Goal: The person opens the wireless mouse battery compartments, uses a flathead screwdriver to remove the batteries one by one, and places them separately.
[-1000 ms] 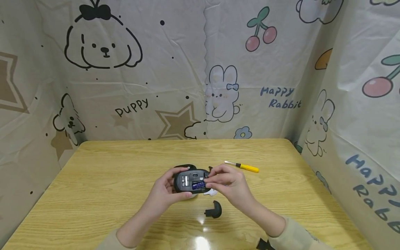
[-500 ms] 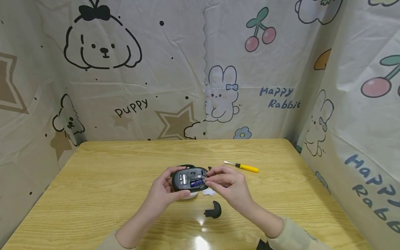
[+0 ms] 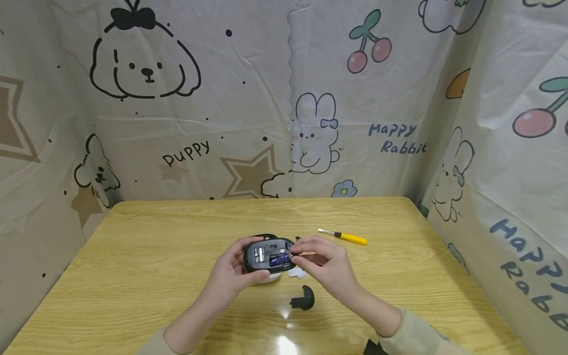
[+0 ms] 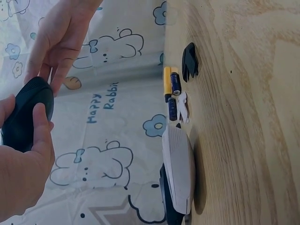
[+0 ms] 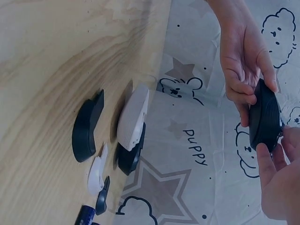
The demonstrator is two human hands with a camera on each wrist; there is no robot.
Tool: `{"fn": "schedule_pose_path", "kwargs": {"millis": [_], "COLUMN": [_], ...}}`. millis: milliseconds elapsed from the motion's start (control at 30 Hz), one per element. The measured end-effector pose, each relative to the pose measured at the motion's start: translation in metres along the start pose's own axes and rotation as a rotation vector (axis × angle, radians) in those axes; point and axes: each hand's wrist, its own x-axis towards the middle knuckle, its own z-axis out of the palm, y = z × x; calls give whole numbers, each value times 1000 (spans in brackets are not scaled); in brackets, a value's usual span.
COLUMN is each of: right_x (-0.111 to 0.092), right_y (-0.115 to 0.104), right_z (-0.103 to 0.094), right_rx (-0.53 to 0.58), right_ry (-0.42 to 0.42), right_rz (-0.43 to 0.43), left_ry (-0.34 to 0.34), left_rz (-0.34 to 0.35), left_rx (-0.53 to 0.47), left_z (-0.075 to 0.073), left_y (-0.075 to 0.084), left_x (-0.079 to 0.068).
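My left hand (image 3: 228, 268) grips a black computer mouse (image 3: 259, 261) above the table, its underside facing up. Its battery compartment is uncovered, and a blue battery (image 3: 279, 260) lies inside. At the mouse's right end, my right hand (image 3: 328, 261) pinches the edge beside the compartment with thumb and fingers. Whether a small part is between those fingertips is hidden. From the right wrist view, the mouse (image 5: 265, 117) appears edge-on, with the left hand (image 5: 246, 56) above and the right hand (image 5: 286, 178) below.
Below the held mouse lie a white mouse (image 4: 178, 168), a white cover piece (image 4: 183, 107) and loose blue batteries (image 4: 175, 84). A black curved cover (image 3: 305, 298) lies nearer. A yellow screwdriver (image 3: 350, 238) lies behind the right hand. A black item (image 3: 374, 348) is at the front edge.
Both hands have raised the mouse slightly and shifted it a little left over the last second. The right fingertips stay at its right end, and the things on the table keep their places.
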Motion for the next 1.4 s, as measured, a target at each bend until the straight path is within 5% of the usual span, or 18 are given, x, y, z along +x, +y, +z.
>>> {"fn": "schedule_pose_path", "kwargs": {"millis": [300,567,933,1200,1400], "right_x": [8,3,-11,-22,-38], "right_y": [-30,-6,2,-5,33], "right_z": [-5,-17,-45,-57,-70], "right_rx": [-65,-44,-102,-223,-337], "right_ry": [-105,-130,-59,-83,-120], "right_rz": [-114,-56,-78,46,65], "left_ry": [-12,-17,-89,-139,-175], "left_rz": [17,19,-2,-33,-33], "left_rx": [40,79,76,124,191], "left_z": [-1,-2,-12,-21,-23], "left_y": [1,-1,-11,-27,-40], "left_x": [-1,-2,-5,-5,-3]}}
